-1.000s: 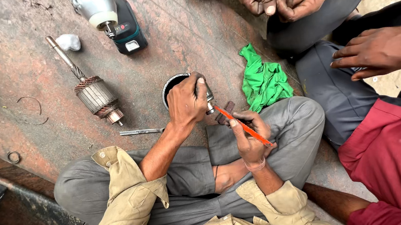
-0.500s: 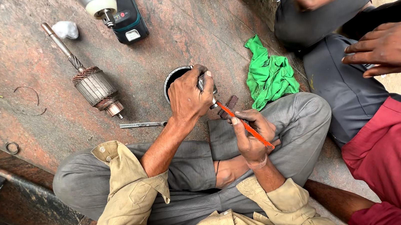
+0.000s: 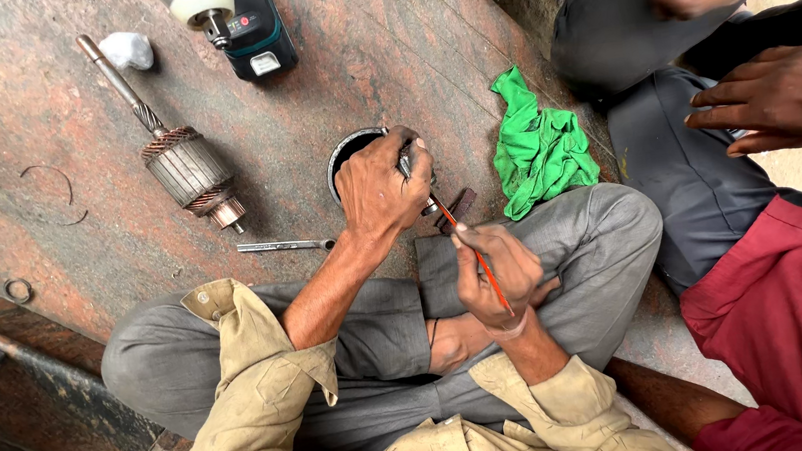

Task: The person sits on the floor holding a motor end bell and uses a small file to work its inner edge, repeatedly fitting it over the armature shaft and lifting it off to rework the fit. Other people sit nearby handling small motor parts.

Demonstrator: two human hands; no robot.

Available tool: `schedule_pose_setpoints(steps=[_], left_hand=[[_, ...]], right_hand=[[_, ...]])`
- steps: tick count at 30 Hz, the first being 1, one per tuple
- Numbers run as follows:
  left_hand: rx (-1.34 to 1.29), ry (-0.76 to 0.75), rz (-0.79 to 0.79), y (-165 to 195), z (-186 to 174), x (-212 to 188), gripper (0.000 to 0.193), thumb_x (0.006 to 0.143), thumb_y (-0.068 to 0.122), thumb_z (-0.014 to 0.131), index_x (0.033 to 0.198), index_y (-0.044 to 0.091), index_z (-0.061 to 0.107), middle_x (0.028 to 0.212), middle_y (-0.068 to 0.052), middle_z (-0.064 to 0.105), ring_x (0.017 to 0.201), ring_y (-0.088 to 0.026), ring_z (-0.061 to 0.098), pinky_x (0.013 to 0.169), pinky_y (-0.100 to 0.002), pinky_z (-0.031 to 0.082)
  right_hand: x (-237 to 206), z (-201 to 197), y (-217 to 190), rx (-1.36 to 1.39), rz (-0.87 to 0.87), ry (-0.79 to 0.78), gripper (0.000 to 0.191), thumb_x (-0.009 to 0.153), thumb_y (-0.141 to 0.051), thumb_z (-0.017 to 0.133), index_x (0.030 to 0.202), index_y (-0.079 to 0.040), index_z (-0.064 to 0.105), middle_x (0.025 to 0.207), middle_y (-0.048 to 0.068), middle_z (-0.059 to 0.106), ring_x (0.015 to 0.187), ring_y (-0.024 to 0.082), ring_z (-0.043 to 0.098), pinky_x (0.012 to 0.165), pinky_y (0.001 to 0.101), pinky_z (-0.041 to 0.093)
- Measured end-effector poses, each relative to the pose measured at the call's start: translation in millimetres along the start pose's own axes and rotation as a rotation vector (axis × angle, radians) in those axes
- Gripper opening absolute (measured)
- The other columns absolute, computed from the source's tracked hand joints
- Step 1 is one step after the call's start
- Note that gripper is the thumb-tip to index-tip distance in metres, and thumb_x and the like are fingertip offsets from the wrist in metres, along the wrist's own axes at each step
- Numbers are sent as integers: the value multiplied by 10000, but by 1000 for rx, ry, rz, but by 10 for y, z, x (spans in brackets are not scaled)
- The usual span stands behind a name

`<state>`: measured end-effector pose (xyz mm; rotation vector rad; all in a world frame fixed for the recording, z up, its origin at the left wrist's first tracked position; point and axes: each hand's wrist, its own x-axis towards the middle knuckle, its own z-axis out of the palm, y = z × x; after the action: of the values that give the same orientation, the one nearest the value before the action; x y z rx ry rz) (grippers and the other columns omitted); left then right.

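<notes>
Far left of the left hand: motor armature [image 3: 181,165], copper windings, long shaft, lying on the reddish stone floor [image 3: 40,236]. Just left of that hand, a thin metal tool [image 3: 284,245]. Left hand [image 3: 379,190] clamped over the rim of a round dark metal housing [image 3: 344,151]; its inside is dark, contents not discernible. Right hand [image 3: 494,267] pinches a red-handled screwdriver [image 3: 469,248], tip angled up towards the housing. Right of both hands: crumpled green cloth [image 3: 538,144].
</notes>
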<state>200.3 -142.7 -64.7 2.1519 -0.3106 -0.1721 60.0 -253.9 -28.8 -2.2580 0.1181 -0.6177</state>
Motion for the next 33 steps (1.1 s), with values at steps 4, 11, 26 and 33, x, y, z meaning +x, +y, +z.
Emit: schedule_pose_setpoints(steps=[4, 11, 26, 33], left_hand=[[22, -9, -9, -13, 7, 0, 290, 891, 316, 623, 920, 47, 727, 758, -162, 709, 645, -339, 694, 599, -466, 514], [-6, -19, -66, -59, 54, -85, 319, 914, 350, 596, 912, 59, 728, 752, -174, 704, 661, -371, 686, 623, -494, 514], [-42, 15, -26, 10, -66, -97, 268, 932, 318, 582, 888, 82, 700, 740, -169, 693, 696, -404, 674, 630, -508, 497], [-48, -27, -39, 19, -49, -94, 272, 940, 302, 577, 889, 62, 694, 733, -158, 688, 669, -376, 682, 616, -477, 494]], right_hand=[[-50, -15, 4, -10, 11, 6, 175, 854, 121, 705, 1003, 33, 679, 893, 152, 716, 789, 278, 735, 703, 342, 586], [-184, 46, 59, -46, 9, 37, 166, 858, 101, 743, 990, 23, 679, 881, 154, 715, 774, 301, 720, 686, 362, 573], [-191, 26, -40, 23, 86, 58, 159, 867, 76, 726, 992, 11, 652, 938, 176, 694, 805, 303, 700, 714, 347, 559], [-139, -20, -25, 56, 164, 32, 135, 886, 80, 732, 989, 36, 656, 905, 159, 703, 791, 266, 704, 720, 332, 556]])
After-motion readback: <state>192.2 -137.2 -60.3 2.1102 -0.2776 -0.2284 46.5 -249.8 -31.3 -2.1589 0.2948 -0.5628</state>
